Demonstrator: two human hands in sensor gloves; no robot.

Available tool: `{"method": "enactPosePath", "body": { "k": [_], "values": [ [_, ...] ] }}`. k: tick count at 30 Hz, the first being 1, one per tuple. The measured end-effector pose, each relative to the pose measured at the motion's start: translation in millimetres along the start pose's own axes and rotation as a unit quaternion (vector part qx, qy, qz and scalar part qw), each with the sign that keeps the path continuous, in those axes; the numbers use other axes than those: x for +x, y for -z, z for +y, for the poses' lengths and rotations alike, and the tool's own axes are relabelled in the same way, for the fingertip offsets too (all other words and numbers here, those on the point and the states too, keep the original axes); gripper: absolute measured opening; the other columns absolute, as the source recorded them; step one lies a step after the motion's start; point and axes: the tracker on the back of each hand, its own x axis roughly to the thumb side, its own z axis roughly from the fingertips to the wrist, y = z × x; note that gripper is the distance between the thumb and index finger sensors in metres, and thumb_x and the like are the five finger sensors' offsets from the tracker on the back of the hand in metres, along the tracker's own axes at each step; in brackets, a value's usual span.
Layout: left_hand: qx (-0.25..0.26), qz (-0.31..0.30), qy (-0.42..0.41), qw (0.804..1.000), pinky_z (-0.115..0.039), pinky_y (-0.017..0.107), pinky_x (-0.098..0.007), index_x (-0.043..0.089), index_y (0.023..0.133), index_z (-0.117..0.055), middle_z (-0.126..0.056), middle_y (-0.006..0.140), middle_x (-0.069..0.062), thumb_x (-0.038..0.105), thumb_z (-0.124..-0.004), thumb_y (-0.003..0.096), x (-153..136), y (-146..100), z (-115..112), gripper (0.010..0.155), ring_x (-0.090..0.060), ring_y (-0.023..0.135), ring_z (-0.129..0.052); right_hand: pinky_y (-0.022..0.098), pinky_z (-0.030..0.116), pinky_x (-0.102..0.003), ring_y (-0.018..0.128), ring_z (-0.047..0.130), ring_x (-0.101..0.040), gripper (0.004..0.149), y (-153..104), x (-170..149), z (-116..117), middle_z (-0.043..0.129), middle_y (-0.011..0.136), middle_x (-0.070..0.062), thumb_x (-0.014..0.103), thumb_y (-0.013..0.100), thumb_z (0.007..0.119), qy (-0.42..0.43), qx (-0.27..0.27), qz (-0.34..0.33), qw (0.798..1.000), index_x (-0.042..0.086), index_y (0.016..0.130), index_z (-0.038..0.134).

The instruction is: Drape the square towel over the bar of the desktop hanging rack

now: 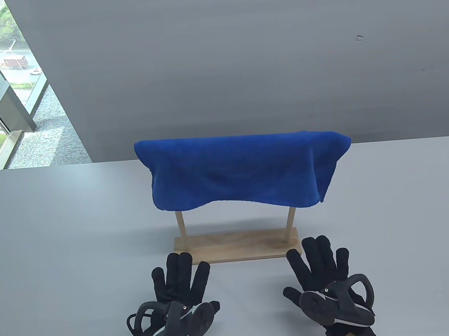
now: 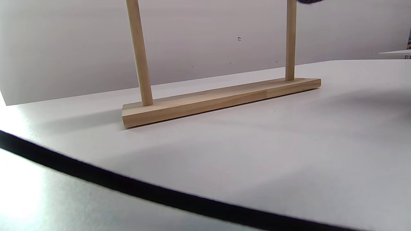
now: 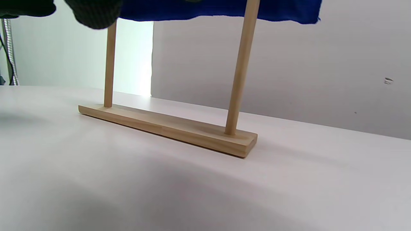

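Observation:
A blue square towel (image 1: 240, 170) hangs over the top bar of a wooden desktop rack (image 1: 236, 245); the bar itself is hidden under the cloth. The rack's base and two posts also show in the left wrist view (image 2: 218, 98) and in the right wrist view (image 3: 170, 125), where the towel's lower edge (image 3: 218, 8) shows at the top. My left hand (image 1: 179, 284) lies flat on the table with fingers spread, just in front of the base's left end. My right hand (image 1: 321, 269) lies flat with fingers spread in front of the base's right end. Both hands hold nothing.
The rack stands on a pale grey table (image 1: 60, 247) with a grey wall behind. A window (image 1: 5, 96) is at the far left. A black cable (image 2: 160, 194) runs across the table near my left wrist.

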Motion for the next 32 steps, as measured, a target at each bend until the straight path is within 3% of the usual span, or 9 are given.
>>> {"method": "enactPosePath", "body": {
  "k": [7,32],
  "values": [
    [-0.001,0.018,-0.03,0.999,-0.022,0.067,-0.075,0.02,0.108,-0.007,0.005,0.107,-0.027,0.064,-0.054,0.049,-9.1,-7.0,1.6,0.087,-0.054,0.104,-0.006,0.057,0.019,-0.082,0.096,0.011,-0.066,0.08,-3.5,-12.1,3.8,0.003,0.107,-0.039,0.052,0.06,0.054,0.042,0.023,0.017,0.999,0.004,0.111,0.015],
    [-0.044,0.029,-0.019,0.998,-0.022,0.067,-0.075,0.019,0.109,-0.011,0.002,0.108,-0.028,0.063,-0.055,0.0491,-9.2,-7.4,2.6,0.087,-0.054,0.104,-0.008,0.057,0.019,-0.082,0.096,0.013,-0.067,0.079,-3.9,-11.6,6.1,0.005,0.107,-0.04,0.051,0.061,0.054,0.056,0.053,0.018,0.997,0.002,0.111,0.017]
  ]
}}
